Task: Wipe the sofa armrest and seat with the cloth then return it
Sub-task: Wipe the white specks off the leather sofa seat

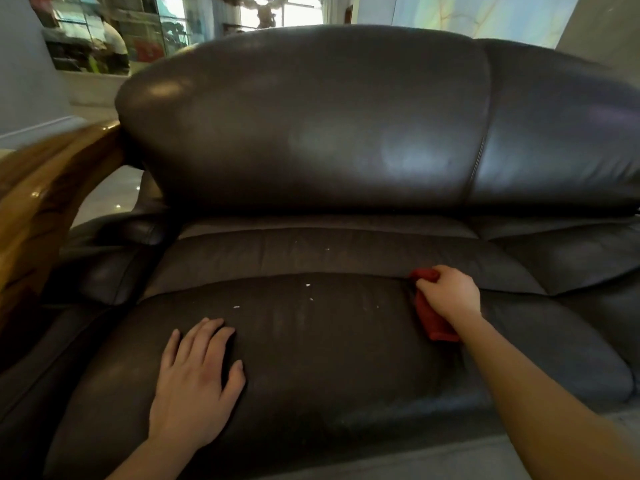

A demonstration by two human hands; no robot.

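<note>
A dark brown leather sofa fills the view, its seat cushion [329, 341] in front of me with a few white specks near the middle. My right hand [448, 292] grips a red cloth [433, 320] and presses it on the seat at the rear right, close to the seam. Part of the cloth is hidden under the hand. My left hand [197, 382] lies flat on the front left of the seat, fingers spread, holding nothing. The padded leather armrest [114, 258] is at the left.
A polished wooden arm rail [45, 202] runs along the far left. The tall backrest [311, 126] rises behind the seat. A second seat cushion [588, 258] adjoins on the right. Pale floor [104, 192] shows beyond the armrest.
</note>
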